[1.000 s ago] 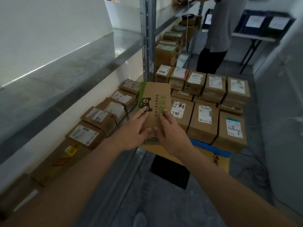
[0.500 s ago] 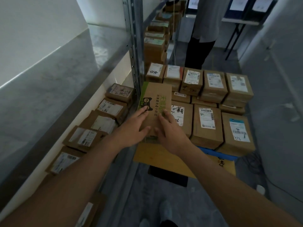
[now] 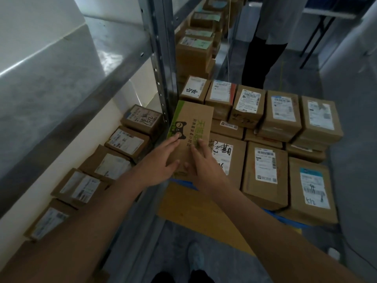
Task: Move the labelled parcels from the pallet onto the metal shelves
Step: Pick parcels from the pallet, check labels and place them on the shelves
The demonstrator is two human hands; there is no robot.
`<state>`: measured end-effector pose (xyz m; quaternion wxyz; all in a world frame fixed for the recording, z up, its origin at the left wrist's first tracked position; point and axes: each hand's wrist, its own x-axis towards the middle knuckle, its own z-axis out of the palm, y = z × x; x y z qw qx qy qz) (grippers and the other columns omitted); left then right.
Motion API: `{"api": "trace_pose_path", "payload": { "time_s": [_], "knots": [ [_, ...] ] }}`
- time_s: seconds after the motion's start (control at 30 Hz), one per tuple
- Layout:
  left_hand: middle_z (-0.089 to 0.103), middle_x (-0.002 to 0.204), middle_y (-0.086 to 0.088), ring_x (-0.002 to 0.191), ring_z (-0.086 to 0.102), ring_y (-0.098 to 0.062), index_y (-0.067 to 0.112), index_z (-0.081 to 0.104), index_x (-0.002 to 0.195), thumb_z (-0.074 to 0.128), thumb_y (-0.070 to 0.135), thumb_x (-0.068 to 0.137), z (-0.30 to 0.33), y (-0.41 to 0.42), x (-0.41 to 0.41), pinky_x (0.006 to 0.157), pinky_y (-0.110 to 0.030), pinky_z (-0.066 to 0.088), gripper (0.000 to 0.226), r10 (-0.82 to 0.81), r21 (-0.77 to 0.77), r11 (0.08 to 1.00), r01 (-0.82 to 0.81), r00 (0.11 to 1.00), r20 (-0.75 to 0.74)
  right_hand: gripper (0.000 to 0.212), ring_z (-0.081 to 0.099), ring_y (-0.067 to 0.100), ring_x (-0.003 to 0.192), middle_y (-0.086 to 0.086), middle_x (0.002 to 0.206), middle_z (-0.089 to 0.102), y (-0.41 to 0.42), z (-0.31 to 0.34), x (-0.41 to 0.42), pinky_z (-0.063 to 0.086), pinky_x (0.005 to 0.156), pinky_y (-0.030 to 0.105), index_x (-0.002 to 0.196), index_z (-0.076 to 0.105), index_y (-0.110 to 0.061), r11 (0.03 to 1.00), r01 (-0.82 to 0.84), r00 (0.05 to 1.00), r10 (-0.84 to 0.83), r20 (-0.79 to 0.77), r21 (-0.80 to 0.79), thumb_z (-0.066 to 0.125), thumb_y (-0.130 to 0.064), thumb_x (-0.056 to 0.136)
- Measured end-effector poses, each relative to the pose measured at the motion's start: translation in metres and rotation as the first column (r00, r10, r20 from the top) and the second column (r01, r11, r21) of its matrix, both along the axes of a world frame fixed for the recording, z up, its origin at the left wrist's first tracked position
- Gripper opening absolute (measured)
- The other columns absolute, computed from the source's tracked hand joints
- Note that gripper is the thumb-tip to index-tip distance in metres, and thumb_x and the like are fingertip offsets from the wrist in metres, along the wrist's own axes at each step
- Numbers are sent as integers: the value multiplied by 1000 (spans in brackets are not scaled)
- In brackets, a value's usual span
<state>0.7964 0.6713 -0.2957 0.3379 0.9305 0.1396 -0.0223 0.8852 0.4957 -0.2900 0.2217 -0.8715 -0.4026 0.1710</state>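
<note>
Inspector: Grey metal shelving (image 3: 114, 58) left. Status?

Assessor: Green-printed brown cardboard parcel (image 3: 190, 137) over pallet's blue edge (image 3: 285, 218), beside the upright; left hand (image 3: 161, 160) and right hand (image 3: 204, 163) clasp its near end. Likely rigid, light; grip opposite sides.

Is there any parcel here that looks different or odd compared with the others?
Yes. The parcel with green print and a cat logo, held by the left hand and right hand, shows no white shipping label on its visible face, unlike the labelled parcels on the pallet.
</note>
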Motion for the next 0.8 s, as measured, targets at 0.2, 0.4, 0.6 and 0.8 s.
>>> {"api": "trace_pose_path", "payload": {
  "time_s": [0.2,0.4,0.6,0.8],
  "knots": [
    [9,166,28,151,16,1,19,26,162,60,29,102,-10,13,15,120,-41,37,70,7,-52,999,-6,1000,12,61,39,37,141,9,168,3,8,-9,16,44,109,46,158,24,-9,1000,-26,1000,26,-11,-11,44,-37,107],
    [10,166,27,151,17,0,19,26,161,61,27,101,-18,23,21,120,-41,38,70,0,-59,998,2,1000,30,63,33,35,145,7,168,1,17,-16,21,45,110,46,158,23,-9,1000,-15,1000,15,9,-12,44,-37,107],
    [10,166,27,151,17,-1,19,27,161,61,27,101,-21,31,20,119,-42,39,69,-7,-62,998,9,999,42,61,30,35,147,7,168,2,25,-19,20,43,112,48,158,25,-12,1000,0,1000,0,0,-15,46,-37,106],
    [13,167,22,152,19,-3,18,29,161,61,27,101,-22,37,21,121,-42,36,68,-5,-46,999,8,998,56,62,23,35,150,4,169,0,30,-19,21,40,114,50,160,22,-15,1000,3,1000,-3,0,-21,47,-36,106]
  ]
}}
